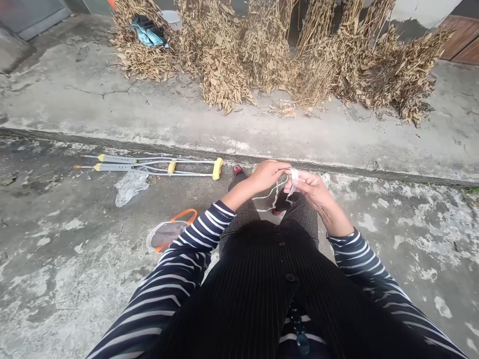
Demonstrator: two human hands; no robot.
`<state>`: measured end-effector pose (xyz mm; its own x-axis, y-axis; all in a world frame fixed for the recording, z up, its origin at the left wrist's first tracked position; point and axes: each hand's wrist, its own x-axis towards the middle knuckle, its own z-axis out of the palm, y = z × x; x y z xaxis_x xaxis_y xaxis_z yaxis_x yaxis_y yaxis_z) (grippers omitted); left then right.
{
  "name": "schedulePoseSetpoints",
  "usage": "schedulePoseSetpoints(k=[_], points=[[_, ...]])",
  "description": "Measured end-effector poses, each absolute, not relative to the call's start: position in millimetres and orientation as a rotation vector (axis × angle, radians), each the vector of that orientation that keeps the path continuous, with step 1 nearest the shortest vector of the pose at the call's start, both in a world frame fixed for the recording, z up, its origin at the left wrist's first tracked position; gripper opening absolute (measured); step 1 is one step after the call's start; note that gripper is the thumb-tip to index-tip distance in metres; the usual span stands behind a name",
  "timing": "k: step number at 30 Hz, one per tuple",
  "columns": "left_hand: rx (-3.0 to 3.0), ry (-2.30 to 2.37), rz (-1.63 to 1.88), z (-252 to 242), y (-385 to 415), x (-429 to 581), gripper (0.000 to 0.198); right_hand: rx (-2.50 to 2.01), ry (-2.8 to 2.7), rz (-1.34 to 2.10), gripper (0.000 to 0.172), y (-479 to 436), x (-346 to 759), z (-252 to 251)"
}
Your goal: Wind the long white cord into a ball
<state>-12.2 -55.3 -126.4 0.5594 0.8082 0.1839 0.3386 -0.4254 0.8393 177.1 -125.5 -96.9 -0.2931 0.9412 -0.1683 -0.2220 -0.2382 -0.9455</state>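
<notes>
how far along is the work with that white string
Done: some white string looks wound round a finger of the right hand. In hand: the left hand pinches the string beside it. Left: loose loops hang slack between both hands.

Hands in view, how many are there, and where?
2. The left hand pinches the white cord above the knees; the right hand grips the same cord just beside it. No other person's hands show.
</notes>
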Motion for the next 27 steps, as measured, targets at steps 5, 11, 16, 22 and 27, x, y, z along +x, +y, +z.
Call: schedulePoseSetpoints(k=[5,11,16,22,27], points=[[1.739,0.961,0.763,-155,-62,-7,0.029,-0.998,-1.101,1.608,0.054,-124,176,-96],[1.561,0.976,0.741,-175,-79,-1,0.032,-1.042,-1.22,1.416,0.068,-115,179,-104],[1.553,0.952,0.659,-177,-95,-6,0.034,-1.102,-1.375,1.237,0.071,-104,186,-110],[1.351,0.886,0.599,-183,-114,-9,0.027,-1.168,-1.514,1.012,0.067,-95,187,-124],[1.183,0.907,0.533,-187,-127,-10,0.028,-1.221,-1.565,0.874,0.064,-95,186,-125]])
